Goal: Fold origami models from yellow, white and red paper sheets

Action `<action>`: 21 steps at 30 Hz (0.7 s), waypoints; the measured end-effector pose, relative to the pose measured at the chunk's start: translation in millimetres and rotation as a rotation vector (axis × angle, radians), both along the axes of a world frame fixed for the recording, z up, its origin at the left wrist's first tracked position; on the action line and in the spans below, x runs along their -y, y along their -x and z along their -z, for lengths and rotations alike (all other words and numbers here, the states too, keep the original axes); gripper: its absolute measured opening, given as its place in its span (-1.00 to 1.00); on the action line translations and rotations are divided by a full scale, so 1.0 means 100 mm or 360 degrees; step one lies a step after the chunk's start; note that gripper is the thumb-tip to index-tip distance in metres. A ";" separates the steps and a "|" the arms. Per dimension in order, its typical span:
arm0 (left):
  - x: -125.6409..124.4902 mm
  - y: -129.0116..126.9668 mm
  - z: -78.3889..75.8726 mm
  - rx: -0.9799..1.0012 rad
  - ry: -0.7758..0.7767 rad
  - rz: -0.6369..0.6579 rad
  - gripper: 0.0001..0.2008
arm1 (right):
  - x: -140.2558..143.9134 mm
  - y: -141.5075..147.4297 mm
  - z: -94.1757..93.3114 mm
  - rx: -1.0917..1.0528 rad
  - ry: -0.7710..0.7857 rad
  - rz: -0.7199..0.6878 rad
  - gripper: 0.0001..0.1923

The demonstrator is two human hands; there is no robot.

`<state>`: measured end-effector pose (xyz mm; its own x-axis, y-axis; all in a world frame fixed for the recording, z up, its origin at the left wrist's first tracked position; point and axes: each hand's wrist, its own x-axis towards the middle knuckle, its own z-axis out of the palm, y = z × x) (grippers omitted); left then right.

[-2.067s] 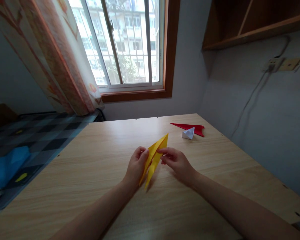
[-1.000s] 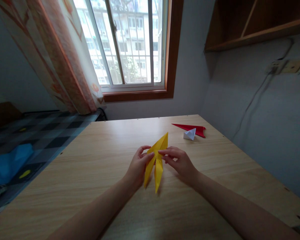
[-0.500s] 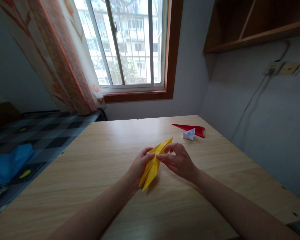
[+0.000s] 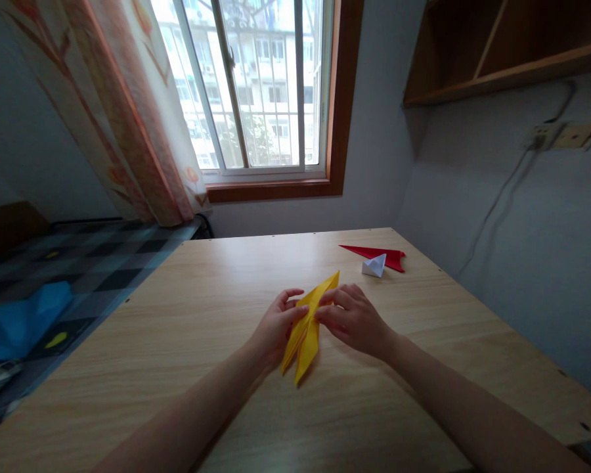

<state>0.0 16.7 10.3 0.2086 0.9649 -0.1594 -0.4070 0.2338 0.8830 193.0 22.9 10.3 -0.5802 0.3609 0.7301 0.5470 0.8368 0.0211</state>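
Observation:
A folded yellow paper shape [image 4: 307,335] with long pointed ends lies low over the wooden table [image 4: 187,341], held between both hands. My left hand [image 4: 272,330] pinches its left side with thumb and fingers. My right hand [image 4: 353,319] grips its right side near the middle fold. One point sticks up and away towards the window, and two narrower points hang towards me.
A flat red paper shape [image 4: 377,253] and a small white folded paper piece [image 4: 373,266] lie at the table's far right. A window [image 4: 256,85] with a curtain [image 4: 123,118] is behind. A bed with a checked cover [image 4: 54,276] stands to the left.
Both hands kept hold of the yellow paper and worked its folds. The lower points spread apart, closed, and now part slightly again; the paper has dropped closer to the table.

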 end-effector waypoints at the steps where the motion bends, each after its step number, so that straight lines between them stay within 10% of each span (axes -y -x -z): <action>1: 0.00 0.00 0.00 -0.0003 0.0010 -0.0006 -0.43 | 0.00 0.00 0.00 -0.0010 -0.0003 -0.0006 -0.91; 21: -0.14 0.09 0.07 0.0028 0.0069 -0.0018 -0.47 | 0.07 0.00 -0.05 -0.0238 -0.0146 -0.0020 -0.88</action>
<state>-9.1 30.3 3.7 0.2011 0.9594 -0.1977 -0.4249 0.2673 0.8649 192.8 16.2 15.7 -0.4666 0.2823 0.8382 0.5392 0.8420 0.0165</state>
